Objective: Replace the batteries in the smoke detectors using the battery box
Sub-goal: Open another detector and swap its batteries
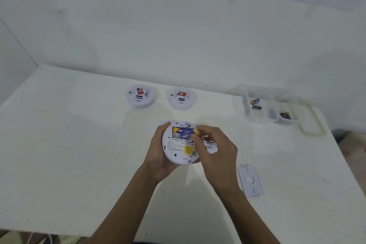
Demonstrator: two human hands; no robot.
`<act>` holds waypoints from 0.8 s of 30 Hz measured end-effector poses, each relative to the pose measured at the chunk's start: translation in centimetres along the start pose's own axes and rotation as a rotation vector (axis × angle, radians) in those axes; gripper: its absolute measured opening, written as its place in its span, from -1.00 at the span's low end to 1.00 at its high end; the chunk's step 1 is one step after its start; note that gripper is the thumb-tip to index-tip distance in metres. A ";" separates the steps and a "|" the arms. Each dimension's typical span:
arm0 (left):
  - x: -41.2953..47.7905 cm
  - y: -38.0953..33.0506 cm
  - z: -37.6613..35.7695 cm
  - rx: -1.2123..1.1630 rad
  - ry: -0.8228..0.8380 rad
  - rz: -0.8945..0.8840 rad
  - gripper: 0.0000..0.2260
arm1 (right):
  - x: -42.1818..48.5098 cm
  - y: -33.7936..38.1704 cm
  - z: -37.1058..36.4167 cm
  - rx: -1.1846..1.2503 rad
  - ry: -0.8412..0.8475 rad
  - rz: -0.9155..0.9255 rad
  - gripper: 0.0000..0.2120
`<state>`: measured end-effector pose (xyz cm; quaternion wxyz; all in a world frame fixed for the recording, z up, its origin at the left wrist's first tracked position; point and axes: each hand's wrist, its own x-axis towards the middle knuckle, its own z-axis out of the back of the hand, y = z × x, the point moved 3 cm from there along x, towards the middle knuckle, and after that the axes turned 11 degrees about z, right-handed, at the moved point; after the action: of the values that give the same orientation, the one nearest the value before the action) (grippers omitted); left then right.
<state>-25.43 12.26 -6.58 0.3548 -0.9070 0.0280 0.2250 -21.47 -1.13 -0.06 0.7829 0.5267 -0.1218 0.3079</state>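
As left hand (158, 153) cups round detector (175, 145), right hand (215, 148) pinches battery (185, 134)

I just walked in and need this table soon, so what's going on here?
A person is fitting batteries. The left hand holds a smoke detector back side up, while the right hand pinches a blue and yellow battery at its open compartment. A back left detector and a back right detector sit on the table, and the clear battery box is off to the right.

Bright, even, washed-out light, soft shadows under the hands (190, 150), slight overall blur, wide-angle bending at edges.
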 end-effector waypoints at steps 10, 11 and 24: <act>0.4 0.0 0.1 -0.034 0.152 -0.051 -0.47 | -1.2 -0.1 -1.6 -0.104 -0.122 0.013 -0.72; 0.3 -0.1 -0.1 -0.041 0.152 -0.042 -0.47 | -1.4 -0.1 -1.7 -0.101 -0.139 0.011 -0.66; 0.0 -0.2 0.1 -0.110 0.202 -0.020 -0.44 | -2.4 0.7 -3.4 -0.284 -0.080 0.206 -0.46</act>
<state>-25.44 12.51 -6.50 0.3021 -0.9434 0.0421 0.1299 -24.20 1.24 -2.11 0.8081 0.4076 -0.2485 0.3451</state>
